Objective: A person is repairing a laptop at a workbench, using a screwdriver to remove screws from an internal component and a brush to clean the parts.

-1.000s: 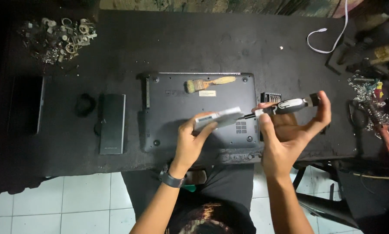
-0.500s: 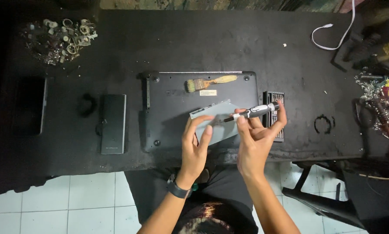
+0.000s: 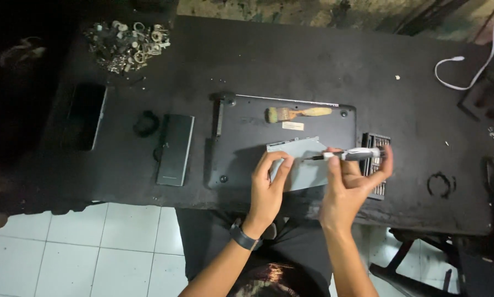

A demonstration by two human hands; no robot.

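small pale rectangular label (image 3: 293, 126) on laptop underside (image 3: 241, 148), below brush (image 3: 297, 113)

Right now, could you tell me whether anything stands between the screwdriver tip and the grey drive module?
Nothing visible does. The right hand holds the screwdriver, its tip pointing at the grey drive module, which the left hand steadies on the upturned laptop.
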